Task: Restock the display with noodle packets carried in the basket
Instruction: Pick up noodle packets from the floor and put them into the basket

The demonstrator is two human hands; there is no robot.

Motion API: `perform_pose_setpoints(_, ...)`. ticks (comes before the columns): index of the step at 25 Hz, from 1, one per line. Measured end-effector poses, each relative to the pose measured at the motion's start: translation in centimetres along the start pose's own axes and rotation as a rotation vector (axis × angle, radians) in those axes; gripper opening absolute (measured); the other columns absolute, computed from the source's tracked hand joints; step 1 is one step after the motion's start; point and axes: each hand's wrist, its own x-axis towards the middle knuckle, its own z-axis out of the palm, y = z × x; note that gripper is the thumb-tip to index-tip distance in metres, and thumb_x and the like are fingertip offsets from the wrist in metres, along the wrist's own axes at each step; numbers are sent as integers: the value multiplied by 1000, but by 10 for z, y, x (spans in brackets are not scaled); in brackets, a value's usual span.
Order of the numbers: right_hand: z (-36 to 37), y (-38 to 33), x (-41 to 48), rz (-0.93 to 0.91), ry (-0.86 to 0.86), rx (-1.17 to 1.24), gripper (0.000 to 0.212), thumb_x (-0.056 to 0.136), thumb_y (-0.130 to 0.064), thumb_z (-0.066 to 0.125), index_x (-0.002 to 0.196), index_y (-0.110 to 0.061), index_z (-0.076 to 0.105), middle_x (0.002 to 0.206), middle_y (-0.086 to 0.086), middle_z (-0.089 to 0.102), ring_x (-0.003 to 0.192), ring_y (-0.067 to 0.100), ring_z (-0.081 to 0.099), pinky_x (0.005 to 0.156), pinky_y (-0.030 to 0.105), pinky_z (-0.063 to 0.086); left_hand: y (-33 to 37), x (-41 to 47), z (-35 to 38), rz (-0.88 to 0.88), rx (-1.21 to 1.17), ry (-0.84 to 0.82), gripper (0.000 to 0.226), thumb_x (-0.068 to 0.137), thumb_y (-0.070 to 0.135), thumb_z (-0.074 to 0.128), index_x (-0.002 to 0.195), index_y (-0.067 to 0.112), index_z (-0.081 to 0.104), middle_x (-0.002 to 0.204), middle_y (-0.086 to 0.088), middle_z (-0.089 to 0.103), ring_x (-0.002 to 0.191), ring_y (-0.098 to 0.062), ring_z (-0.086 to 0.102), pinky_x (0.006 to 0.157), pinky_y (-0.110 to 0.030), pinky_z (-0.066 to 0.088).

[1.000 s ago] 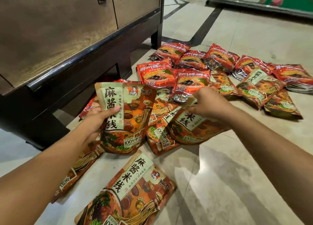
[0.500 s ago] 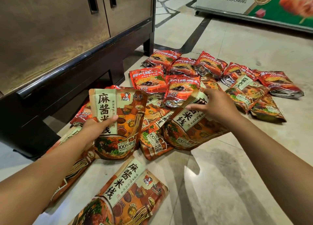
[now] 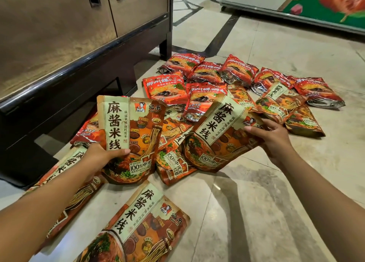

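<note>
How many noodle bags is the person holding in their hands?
2. The left hand holds the upright packet; the right hand holds the tilted packet. The other packets lie loose on the floor.

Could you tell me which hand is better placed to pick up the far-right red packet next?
Probably the right. The right hand, pinching the tilted brown packet, is nearest the far-right red packet; the left hand grips the upright brown packet across the pile, beside the cabinet. Both hands are full.

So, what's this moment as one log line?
left hand holds upright packet | right hand grips tilted packet | red packets lie on floor
</note>
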Motion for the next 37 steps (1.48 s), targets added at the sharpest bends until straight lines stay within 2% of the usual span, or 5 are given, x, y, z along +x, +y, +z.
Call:
perform_pose_setpoints(7,5,39,19,49,71,446,25,84,-4,69,108,-5,65,102,9,75,95,19,72,79,30,59,-10,5,-2,9,-64,-8,29,73,18,83,89,26,60,89,4,66,83,-14,62,82,-35,47)
perform_pose_setpoints(12,26,81,24,180,64,411,53,68,-7,78,117,-7,61,103,8,75,99,25,71,77,40,60,-23,20,2,-73,-104,4,34,66,19,84,92,21,62,93,-2,69,88,-22,65,80,-33,49)
perform_pose_setpoints(22,35,154,56,451,-2,456,46,88,-7,63,133,-7,55,118,12,70,111,29,66,85,51,57,-54,60,17,-198,-242,-72,52,59,15,77,110,13,65,95,-2,76,86,-19,73,80,-35,56)
perform_pose_setpoints(30,27,93,-68,736,64,380,62,66,-8,75,125,1,61,119,18,68,98,28,71,79,44,60,-7,-42,7,-464,-234,-126,12,89,12,67,99,17,67,85,2,77,69,-13,73,71,-33,58)
perform_pose_setpoints(37,-29,-57,-235,915,79,130,113,9,-32,99,111,4,68,103,20,73,93,41,70,90,66,49,127,-165,-59,-493,111,-355,91,43,27,95,126,22,61,109,-2,75,98,-26,72,89,-46,56)
